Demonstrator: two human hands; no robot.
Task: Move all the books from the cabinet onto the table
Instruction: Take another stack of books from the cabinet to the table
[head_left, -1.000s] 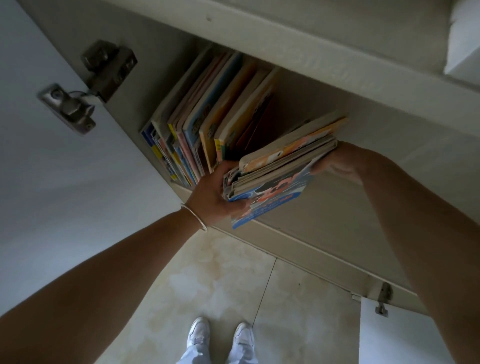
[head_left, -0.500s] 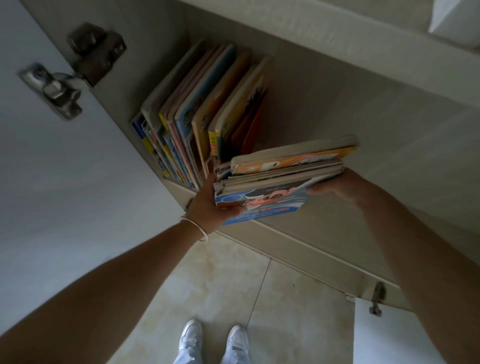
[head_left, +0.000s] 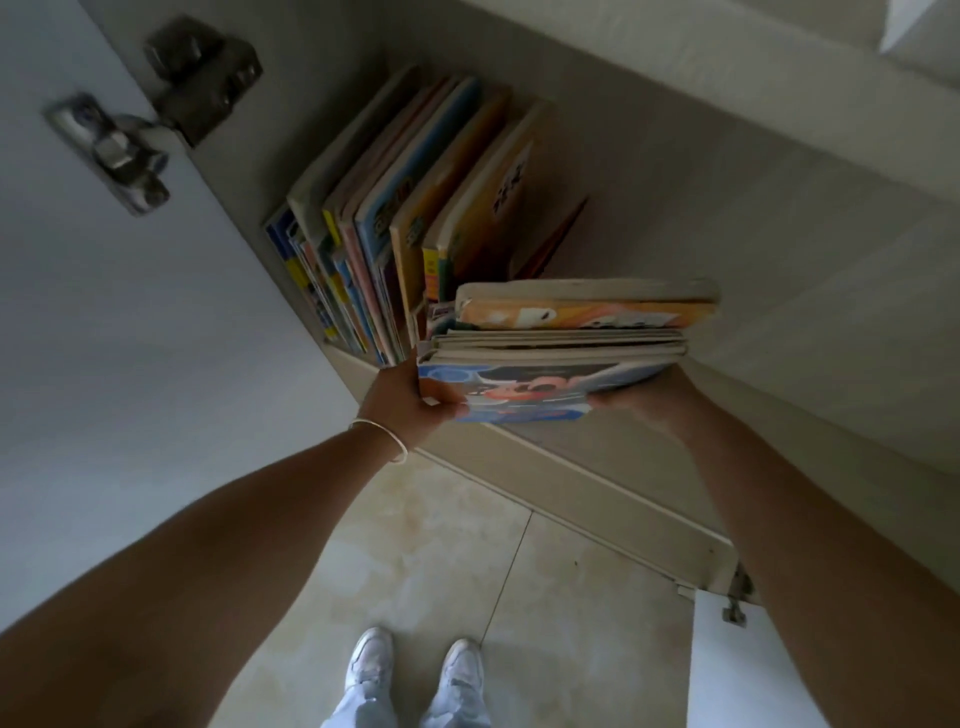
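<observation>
Outstretched, both arms reach forward: left hand (head_left: 402, 402) and right hand (head_left: 647, 402) grip a flat stack of books (head_left: 561, 343), just beside upright books (head_left: 415, 218) in the cabinet (head_left: 649, 156).

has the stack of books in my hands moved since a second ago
Yes. The held stack has come out of the cabinet, away from the standing books and over the front edge.

Both bare arms reach up from the lower corners of the frame toward its centre. The left hand (head_left: 410, 400) grips the left end of a stack of books (head_left: 561, 343), thumb on the cover facing the camera. The right hand (head_left: 649, 402) holds the stack's right end, fingers curled beneath.
</observation>
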